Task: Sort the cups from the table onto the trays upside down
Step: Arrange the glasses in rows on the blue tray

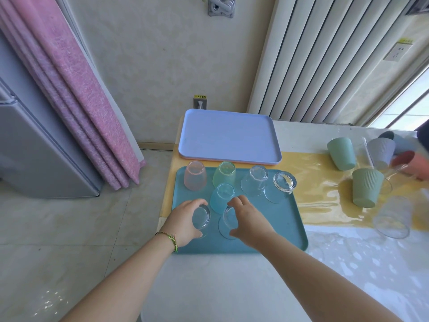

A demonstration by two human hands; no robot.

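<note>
- Fingers (197, 202) of the left hand (185, 220) curl round the first clear glass (201, 217); the right hand (249, 220) grips the second clear glass (225, 223) likewise.
- Location: lower centre of frame, both on the teal tray (278, 219), just beside each other.
- Handling (judged): rigid, smooth, breakable. Grip the side wall, not the rim.
- Orientation: base up, mouth apparently down on the tray; long axis near upright.
- Unsorted cups (365, 190) stand at right of frame on the desk (209, 275).

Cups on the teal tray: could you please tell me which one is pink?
The pink cup at the far left corner of the teal tray, beside the green cup; the rest are blue or clear.
</note>
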